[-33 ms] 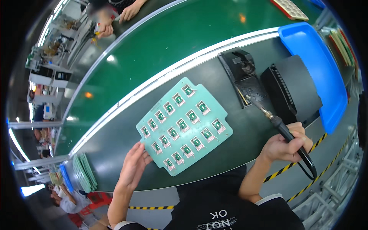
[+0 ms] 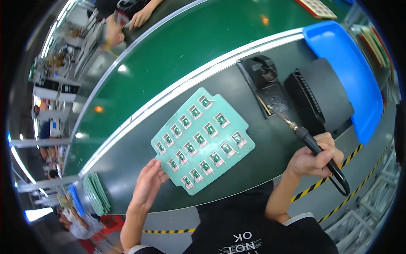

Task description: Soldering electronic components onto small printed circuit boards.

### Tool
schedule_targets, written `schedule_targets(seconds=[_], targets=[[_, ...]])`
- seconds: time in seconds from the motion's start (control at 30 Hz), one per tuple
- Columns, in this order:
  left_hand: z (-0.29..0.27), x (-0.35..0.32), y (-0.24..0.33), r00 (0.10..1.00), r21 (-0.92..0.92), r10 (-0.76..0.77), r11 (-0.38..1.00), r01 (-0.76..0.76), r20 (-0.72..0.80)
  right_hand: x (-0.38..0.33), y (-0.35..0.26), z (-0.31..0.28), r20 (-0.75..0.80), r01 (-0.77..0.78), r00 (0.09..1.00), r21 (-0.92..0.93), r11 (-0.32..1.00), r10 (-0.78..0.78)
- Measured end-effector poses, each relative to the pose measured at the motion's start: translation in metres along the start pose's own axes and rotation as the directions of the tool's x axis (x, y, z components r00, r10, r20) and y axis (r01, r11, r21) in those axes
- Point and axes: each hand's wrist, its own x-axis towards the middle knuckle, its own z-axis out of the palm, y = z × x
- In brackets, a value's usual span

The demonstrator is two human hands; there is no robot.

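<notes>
My right hand is wrapped round the black handle of a soldering iron. Its metal tip points up and left, over the tray of a black soldering iron stand. On the dark bench lies a pale green pallet, tilted in view, with small green circuit boards seated in rows of pockets. Thin wires stick out beside the boards. At the pallet's left corner, my left hand pinches the edge between thumb and fingers; part of the fingers is hidden.
Right of the stand sit a black box-like unit and a blue tray. Stacked green pallets stand at the bench's left end. Beyond a white rail runs a green belt; a co-worker's hands work past it.
The whole view has shifted slightly. The co-worker's hands across the belt have moved a little. My hands keep the same hold on the pallet and the soldering iron.
</notes>
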Motion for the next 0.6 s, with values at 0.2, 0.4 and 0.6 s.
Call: schedule_targets(seconds=[0.2, 0.4, 0.6], targets=[[-0.001, 0.009, 0.002, 0.997, -0.03, -0.018, 0.999, 0.02, 0.074, -0.014, 0.01, 0.005, 0.028, 0.0, 1.0, 0.135, 0.991, -0.004], [-0.019, 0.021, -0.026, 0.986, -0.003, 0.165, 0.986, -0.165, -0.02, -0.017, 0.002, -0.022, 0.055, 0.014, 0.998, 0.169, 0.985, -0.023], [0.001, 0.027, -0.025, 0.951, -0.158, 0.308, 0.941, -0.298, 0.037, -0.008, -0.027, -0.035, 0.085, 0.088, 0.992, 0.061, 0.994, -0.093]])
